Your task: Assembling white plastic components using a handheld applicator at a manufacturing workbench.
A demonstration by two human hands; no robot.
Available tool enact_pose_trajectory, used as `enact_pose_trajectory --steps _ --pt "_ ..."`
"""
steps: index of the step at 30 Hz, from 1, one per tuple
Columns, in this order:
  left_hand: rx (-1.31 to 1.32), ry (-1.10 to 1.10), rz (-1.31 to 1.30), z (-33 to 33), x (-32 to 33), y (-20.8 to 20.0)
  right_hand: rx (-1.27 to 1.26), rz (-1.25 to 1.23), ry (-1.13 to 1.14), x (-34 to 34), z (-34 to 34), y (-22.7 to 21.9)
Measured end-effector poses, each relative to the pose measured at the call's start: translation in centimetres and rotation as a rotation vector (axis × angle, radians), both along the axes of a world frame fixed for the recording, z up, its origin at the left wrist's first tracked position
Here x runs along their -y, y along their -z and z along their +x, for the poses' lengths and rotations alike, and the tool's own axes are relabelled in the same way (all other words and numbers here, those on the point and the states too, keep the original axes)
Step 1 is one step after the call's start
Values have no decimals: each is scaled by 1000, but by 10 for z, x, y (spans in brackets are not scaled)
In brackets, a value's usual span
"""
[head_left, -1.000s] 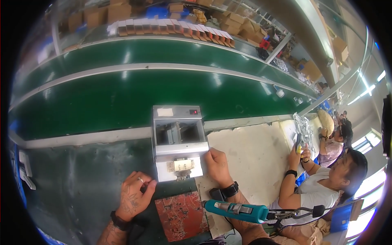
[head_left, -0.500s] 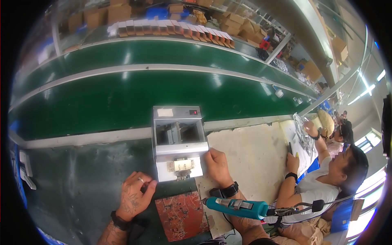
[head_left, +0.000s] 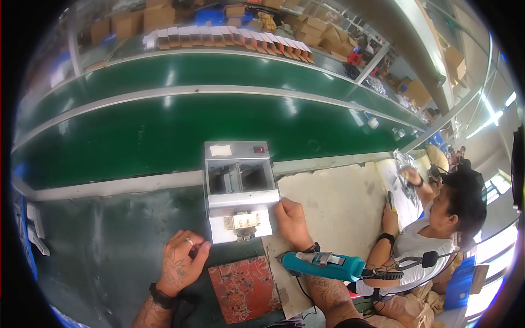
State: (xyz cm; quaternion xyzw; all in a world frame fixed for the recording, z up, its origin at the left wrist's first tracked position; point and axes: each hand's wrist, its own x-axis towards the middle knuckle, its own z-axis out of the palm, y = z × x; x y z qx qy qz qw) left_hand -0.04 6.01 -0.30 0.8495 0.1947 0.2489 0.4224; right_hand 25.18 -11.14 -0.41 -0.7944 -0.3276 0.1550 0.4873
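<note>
A grey metal bench machine (head_left: 240, 198) stands upright before me, with an open top divided in two. On its white front ledge sits a small cream-coloured block with metal fittings (head_left: 245, 221). My right hand (head_left: 292, 221) is closed, its curled fingertips against the machine's right side; what they hold, if anything, is hidden. Just off the machine's left front corner, my left hand (head_left: 184, 259) is closed, thumb drawn to the fingers, and I cannot make out anything in it. A teal electric screwdriver (head_left: 322, 265) hangs over my right forearm, held by neither hand.
A worn red square plate (head_left: 244, 290) lies on the dark bench between my forearms. Behind the machine runs a green conveyor belt (head_left: 180, 126). Beyond it stands a row of open cartons (head_left: 229, 38). A co-worker (head_left: 421, 240) sits at the right, handling silvery packaging (head_left: 403, 177).
The hanging screwdriver has swung slightly right and up. The co-worker's head and arms have shifted. My hands and the machine stay almost where they were.
</note>
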Motion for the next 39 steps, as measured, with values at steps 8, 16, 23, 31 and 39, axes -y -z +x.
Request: enact_pose_trajectory --steps 8,16,23,31,39 --pt "1 -3 -3 0 1 1 12 11 4 0 -1 -1" --pt "4 -7 -14 0 2 0 -4 -2 -1 0 -2 -3" --pt "-1 0 -8 0 1 1 -12 11 -4 -1 -2 -5" --pt "-9 -3 12 0 1 -2 -9 -2 -4 1 -1 -2" --pt "6 -7 -7 0 1 -2 -14 13 -5 0 -1 -2"
